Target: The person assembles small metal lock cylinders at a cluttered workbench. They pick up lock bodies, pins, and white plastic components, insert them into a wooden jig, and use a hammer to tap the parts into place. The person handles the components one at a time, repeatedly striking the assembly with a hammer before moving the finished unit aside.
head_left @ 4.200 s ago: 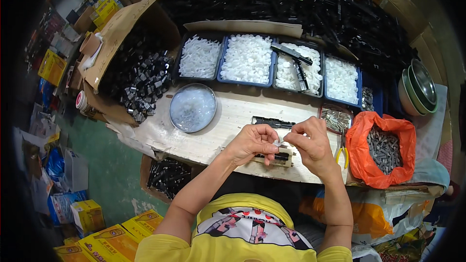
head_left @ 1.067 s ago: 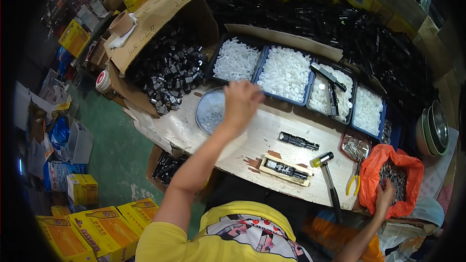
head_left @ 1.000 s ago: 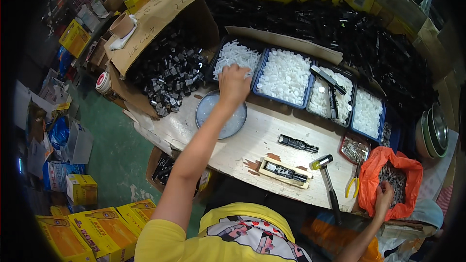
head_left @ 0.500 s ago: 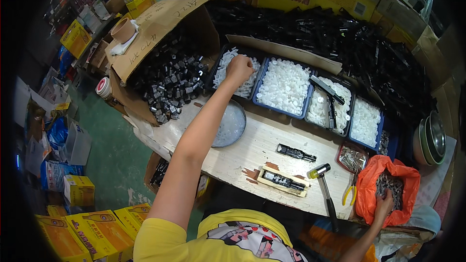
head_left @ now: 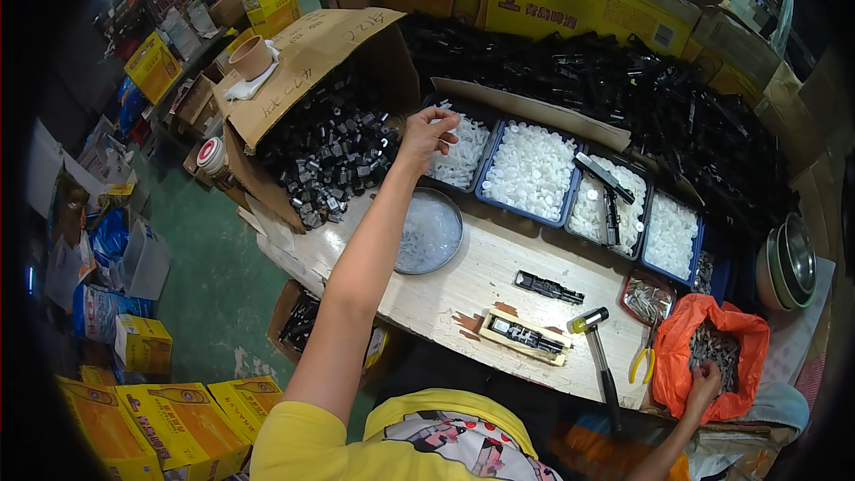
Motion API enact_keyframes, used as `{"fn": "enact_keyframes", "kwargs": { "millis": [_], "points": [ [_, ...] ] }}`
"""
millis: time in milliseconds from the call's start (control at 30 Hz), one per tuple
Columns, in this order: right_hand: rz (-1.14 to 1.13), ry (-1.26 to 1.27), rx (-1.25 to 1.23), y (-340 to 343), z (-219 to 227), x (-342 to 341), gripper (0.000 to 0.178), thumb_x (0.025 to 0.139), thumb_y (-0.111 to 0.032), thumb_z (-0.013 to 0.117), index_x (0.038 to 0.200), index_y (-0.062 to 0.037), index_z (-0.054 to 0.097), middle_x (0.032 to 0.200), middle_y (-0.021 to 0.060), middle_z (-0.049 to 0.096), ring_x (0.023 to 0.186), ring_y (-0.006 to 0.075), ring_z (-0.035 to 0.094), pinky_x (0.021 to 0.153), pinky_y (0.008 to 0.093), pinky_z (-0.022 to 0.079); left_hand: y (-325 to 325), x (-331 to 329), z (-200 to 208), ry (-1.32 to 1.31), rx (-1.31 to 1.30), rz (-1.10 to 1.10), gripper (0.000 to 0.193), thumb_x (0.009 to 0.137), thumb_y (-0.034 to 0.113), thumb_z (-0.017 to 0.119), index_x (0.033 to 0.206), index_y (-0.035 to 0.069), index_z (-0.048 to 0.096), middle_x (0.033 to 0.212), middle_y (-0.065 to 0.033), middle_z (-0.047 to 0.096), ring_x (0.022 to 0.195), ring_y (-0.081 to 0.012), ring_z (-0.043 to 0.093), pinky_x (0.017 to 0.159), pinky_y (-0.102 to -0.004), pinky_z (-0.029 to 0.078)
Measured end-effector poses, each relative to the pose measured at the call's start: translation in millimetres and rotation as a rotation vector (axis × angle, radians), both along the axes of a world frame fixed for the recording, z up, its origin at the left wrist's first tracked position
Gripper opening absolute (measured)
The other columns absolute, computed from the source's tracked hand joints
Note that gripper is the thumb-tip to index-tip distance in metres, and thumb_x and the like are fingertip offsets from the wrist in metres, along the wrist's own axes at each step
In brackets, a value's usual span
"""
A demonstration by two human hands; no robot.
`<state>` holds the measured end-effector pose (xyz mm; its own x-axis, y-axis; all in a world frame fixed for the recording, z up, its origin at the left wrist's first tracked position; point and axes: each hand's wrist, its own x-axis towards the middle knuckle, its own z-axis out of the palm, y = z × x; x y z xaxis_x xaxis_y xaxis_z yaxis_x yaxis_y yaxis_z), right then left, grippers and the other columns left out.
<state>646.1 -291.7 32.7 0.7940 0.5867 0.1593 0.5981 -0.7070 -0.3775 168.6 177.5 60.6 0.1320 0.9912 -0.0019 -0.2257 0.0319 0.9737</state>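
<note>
My left hand point(head_left: 426, 137) is above the left edge of a dark tray of white plastic tube-like pieces point(head_left: 465, 153), its thumb and fingers pinched together. Whatever lies between those fingertips is too small to make out. At the right, my right hand point(head_left: 704, 382) reaches into an orange plastic bag point(head_left: 677, 343) of small grey metal pieces point(head_left: 715, 352). Its fingers are curled at the pieces, with the tips partly hidden. A black mechanism point(head_left: 527, 336) lies in a pale wooden holder point(head_left: 488, 325) on the bench, and another black mechanism point(head_left: 549, 287) lies just beyond it.
A hammer point(head_left: 598, 361) and yellow-handled pliers point(head_left: 643, 365) lie left of the bag. Trays of white pieces point(head_left: 527, 169) line the back. A round pan point(head_left: 429, 233) stands before them, beside a carton of black parts point(head_left: 334, 156). Black parts point(head_left: 606, 80) are heaped behind.
My left hand has drawn back from the white pieces toward the tray's left edge, fingers now raised above them. My right hand stays at the orange bag. The whole view has shifted slightly.
</note>
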Motion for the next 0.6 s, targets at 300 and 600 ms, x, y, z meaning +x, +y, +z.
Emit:
{"fn": "enact_keyframes", "kwargs": {
  "millis": [300,600],
  "points": [
    [0.116,-0.281,-0.046,-4,1,-10,0.012,0.072,-0.005,0.060,0.077,0.0051,0.055,0.078,0.0188,0.056,0.076,0.0345,0.055,0.067,0.0412,0.041,5,0,-8,-0.296,-0.048,0.037,0.009,0.079,0.010,0.065,0.084,0.004,0.059,0.075,-0.0051,0.060,0.059,-0.0145,0.060,0.044,-0.0257,0.045],
    [0.062,-0.163,-0.035,2,8,-6,0.016,0.081,-0.011,0.051,0.086,0.0044,0.050,0.081,0.0199,0.055,0.078,0.0363,0.053,0.068,0.0409,0.040,-10,10,-7,-0.115,0.012,-0.014,0.013,0.076,0.008,0.068,0.087,0.003,0.062,0.074,-0.0034,0.060,0.061,-0.0124,0.059,0.047,-0.0235,0.045]
  ]
}}
